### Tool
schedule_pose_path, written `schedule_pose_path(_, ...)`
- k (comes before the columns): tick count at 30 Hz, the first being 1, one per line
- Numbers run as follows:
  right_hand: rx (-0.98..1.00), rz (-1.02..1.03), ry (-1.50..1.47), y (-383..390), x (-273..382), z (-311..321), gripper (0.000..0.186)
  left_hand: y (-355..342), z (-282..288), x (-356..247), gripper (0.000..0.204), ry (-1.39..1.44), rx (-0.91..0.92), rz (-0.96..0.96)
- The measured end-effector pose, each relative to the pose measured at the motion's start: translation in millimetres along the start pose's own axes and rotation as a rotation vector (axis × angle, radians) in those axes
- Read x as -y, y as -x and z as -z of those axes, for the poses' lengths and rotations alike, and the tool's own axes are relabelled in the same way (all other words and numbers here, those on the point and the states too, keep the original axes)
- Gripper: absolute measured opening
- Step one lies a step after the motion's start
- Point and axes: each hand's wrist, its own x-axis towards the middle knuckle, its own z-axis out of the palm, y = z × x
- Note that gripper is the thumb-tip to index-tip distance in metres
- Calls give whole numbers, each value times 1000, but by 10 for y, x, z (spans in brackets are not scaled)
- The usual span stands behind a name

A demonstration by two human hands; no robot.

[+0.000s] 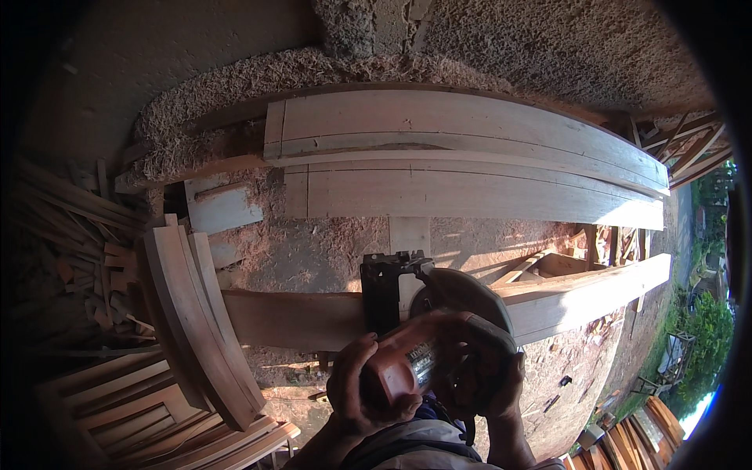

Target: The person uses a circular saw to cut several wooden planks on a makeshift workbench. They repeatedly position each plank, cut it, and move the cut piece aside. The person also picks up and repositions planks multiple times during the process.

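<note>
Between my two hands is a circular saw [470, 301] with a reddish motor housing, a grey round blade guard and a dark base plate. My left hand [356, 384] is closed around the housing's left side. On the saw's right side, my right hand [504, 384] grips the body, its fingers partly hidden. The base plate overlaps a long wooden board [294, 317] that runs left to right beneath the saw. I cannot tell whether the plate touches that board. The blade's cutting edge is hidden.
Two long pale planks [439, 117] with pencil lines lie beyond the saw. Stacked curved-looking boards [200, 321] stand at left, near a panelled wooden frame [133, 407]. Wood shavings [196, 94] heap along the wall. Offcuts [94, 274] pile at far left; more timber [634, 435] lies lower right.
</note>
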Motion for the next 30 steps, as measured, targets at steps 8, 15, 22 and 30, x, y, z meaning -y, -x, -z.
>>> schedule_pose_path(8,-59,29,-60,-2,-110,55,110,-29,4,-3,92,-24,30,3)
schedule_pose_path(15,-47,38,-136,28,-177,170,96,-9,-15,-9,90,44,-2,15)
schedule_pose_path(22,-87,104,-73,-14,-235,226,85,8,-41,33,88,71,-20,23)
schedule_pose_path(30,-82,268,110,-114,-137,94,76,-9,-32,2,81,77,-21,15)
